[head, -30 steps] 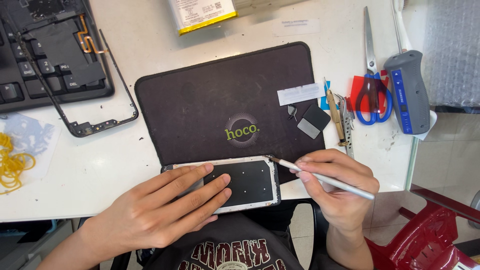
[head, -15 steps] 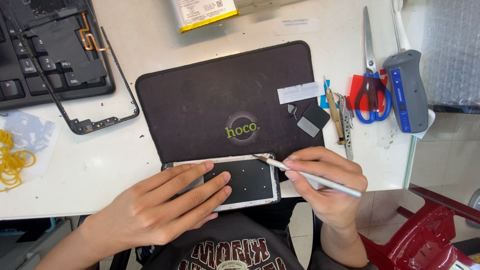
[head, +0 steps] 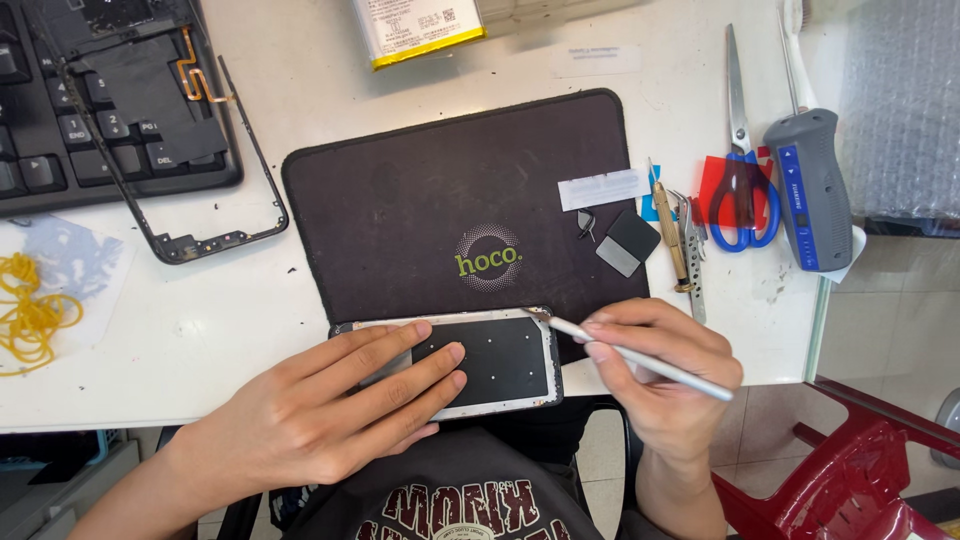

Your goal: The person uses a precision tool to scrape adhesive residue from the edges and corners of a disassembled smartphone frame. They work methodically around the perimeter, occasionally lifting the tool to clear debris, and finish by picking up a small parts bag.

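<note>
While flat left fingers [head: 400,365] pin the glossy phone [head: 500,360], right fingers [head: 610,335] pinch a slim metal tool [head: 640,358].

We wear a black cotton T-shirt [head: 455,490] with chunky cream and dark-red block lettering across the chest. Our forearms are bare, with no sleeves reaching them. Our two hands, left [head: 330,415] and right [head: 665,375], carry no gloves, rings or watch.

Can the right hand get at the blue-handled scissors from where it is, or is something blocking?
Probably yes. The scissors lie in the open on the table, on the right hand's side, with nothing over them. But that hand already holds a thin silver tool, so its grip isn't free.
</note>
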